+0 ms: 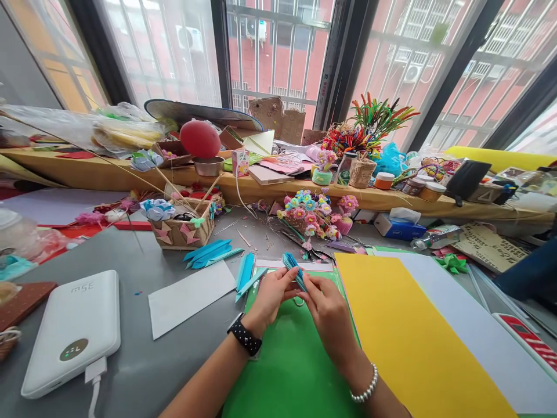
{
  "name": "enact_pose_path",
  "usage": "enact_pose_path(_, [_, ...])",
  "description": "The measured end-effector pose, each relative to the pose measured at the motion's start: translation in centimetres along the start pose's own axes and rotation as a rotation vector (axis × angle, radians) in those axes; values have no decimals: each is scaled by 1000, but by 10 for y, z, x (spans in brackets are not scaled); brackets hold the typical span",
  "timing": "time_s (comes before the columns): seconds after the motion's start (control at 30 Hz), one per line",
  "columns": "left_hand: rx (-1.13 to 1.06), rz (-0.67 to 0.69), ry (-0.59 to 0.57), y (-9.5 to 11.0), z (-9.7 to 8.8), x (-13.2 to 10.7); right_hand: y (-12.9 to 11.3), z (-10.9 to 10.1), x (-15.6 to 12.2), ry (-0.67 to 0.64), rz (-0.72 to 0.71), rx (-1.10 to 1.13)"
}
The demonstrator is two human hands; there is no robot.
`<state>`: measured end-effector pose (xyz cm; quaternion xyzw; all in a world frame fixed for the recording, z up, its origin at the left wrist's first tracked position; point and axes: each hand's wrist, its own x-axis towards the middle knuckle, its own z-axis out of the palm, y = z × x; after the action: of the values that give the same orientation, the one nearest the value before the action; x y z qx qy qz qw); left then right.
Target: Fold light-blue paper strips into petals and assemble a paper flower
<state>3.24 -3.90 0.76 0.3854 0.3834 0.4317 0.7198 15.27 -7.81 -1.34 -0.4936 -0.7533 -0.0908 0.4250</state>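
Both of my hands meet above a green paper sheet [287,366] and pinch a bundle of folded blue paper strips [294,269] between their fingertips. My left hand [270,297], with a black dotted watch at the wrist, grips the bundle from the left. From the right my right hand [327,313], with a pearl bracelet, closes on its lower end. More folded blue paper pieces [210,253] lie on the grey table to the left, and another pair of blue strips [245,274] lies just beside my left hand.
A white power bank [73,331] with a cable lies front left, next to a white paper sheet [191,296]. A yellow sheet [413,337] lies right. A small basket [183,229], paper flowers [313,217] and craft clutter fill the back ledge. Scissors lie near the flowers.
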Motion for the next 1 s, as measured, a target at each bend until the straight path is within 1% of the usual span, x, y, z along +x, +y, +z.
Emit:
enact_pose_path(0.07, [3, 5, 5, 0, 1, 0, -1, 1, 0, 14, 0, -4])
enact_pose_path(0.23, [25, 29, 0, -1, 1, -1, -1, -1, 2, 30, 65, 63])
enact_pose_path(0.37, [56, 27, 25, -1, 0, 0, 0, -1, 2, 20, 86, 84])
enact_pose_path(0.47, [76, 15, 6, 0, 1, 0, 0, 0, 1, 6, 102, 83])
enact_pose_path(0.6, [83, 8, -50, 4, 2, -2, -3, -2, 2, 38, 39, 48])
enact_pose_path(0.8, [91, 3, -48, 8, 3, -5, -6, -5, 4, 63, -43, -10])
enact_pose_path(0.9, [125, 20, -61, 8, 5, -7, -6, -2, 1, 58, -89, -67])
enact_pose_path(1.0, [153, 22, -48, 6, 6, -7, -8, 2, -3, 40, -114, -103])
